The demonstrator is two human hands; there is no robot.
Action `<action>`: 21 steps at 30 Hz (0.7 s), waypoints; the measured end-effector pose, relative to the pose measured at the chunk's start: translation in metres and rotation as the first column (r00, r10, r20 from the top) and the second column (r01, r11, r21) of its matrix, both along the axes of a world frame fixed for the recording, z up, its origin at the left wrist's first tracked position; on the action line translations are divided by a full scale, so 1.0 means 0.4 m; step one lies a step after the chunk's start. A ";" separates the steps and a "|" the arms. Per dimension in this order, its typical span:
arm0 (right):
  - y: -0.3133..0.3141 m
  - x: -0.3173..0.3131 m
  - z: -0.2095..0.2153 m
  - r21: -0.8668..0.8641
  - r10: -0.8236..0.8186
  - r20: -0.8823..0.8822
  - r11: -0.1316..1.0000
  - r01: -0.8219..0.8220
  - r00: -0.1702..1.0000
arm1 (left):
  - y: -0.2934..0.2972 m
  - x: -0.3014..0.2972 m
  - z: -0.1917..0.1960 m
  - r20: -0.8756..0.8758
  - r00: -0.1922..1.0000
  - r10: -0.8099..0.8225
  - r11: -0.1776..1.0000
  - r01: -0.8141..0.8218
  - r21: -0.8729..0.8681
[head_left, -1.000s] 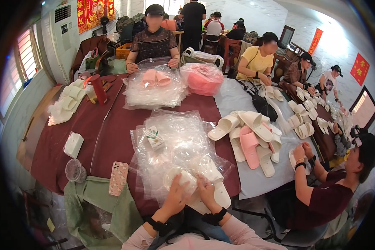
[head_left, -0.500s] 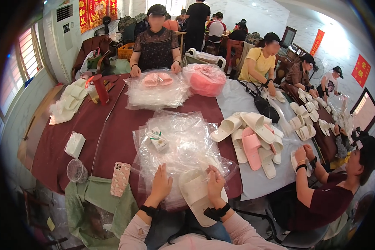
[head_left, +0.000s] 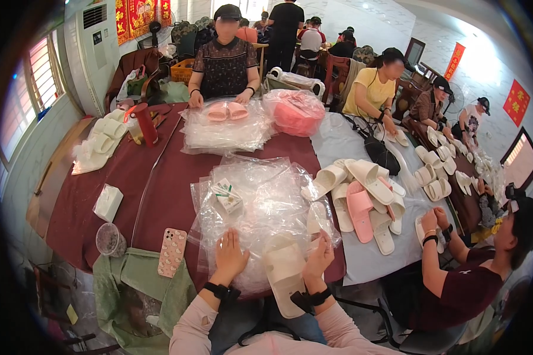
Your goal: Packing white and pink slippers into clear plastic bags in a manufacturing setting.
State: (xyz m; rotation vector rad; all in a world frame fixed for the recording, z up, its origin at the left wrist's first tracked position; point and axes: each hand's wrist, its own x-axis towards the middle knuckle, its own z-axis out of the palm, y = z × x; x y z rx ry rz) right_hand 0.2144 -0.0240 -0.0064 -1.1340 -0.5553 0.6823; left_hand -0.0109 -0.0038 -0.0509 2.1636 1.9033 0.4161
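My left hand point(head_left: 231, 255) lies flat on a stack of clear plastic bags point(head_left: 260, 195), its fingers stretched out and holding nothing. My right hand point(head_left: 318, 259) is closed at the lower end of a pale slipper point(head_left: 320, 220), which points away from me over the right side of the bags. Clear film seems to overlap this slipper; I cannot tell whether it is inside a bag. Between my hands a second cream slipper point(head_left: 285, 275) lies at the table's near edge, its heel toward me. A small white box with green marks point(head_left: 228, 198) rests on the bags.
To the right is a pile of cream slippers point(head_left: 364, 171) with a pink slipper point(head_left: 359, 204). A phone point(head_left: 172, 253), a clear tub point(head_left: 110, 239) and a white tissue pack point(head_left: 108, 203) stand left. Across the table a person point(head_left: 226, 65) handles pink slippers; others work at right.
My right hand has moved slightly right and forward, and a pale slipper now shows beyond its fingers. My left hand has flattened onto the bags. The slipper between my hands has shifted slightly right.
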 end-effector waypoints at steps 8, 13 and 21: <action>0.002 0.029 0.074 0.061 -0.172 -0.073 0.982 0.176 0.982 | 0.044 -0.041 0.032 -0.109 0.994 -0.013 0.990 -0.003 -0.143; 0.011 0.094 0.037 0.100 -0.145 -0.160 0.982 0.162 0.976 | 0.036 -0.014 0.110 -0.084 0.996 0.003 0.996 -0.010 -0.092; -0.013 0.052 0.032 -0.063 0.075 0.206 0.996 -0.063 0.976 | 0.206 -0.037 0.129 0.116 0.993 0.008 0.992 0.007 -0.129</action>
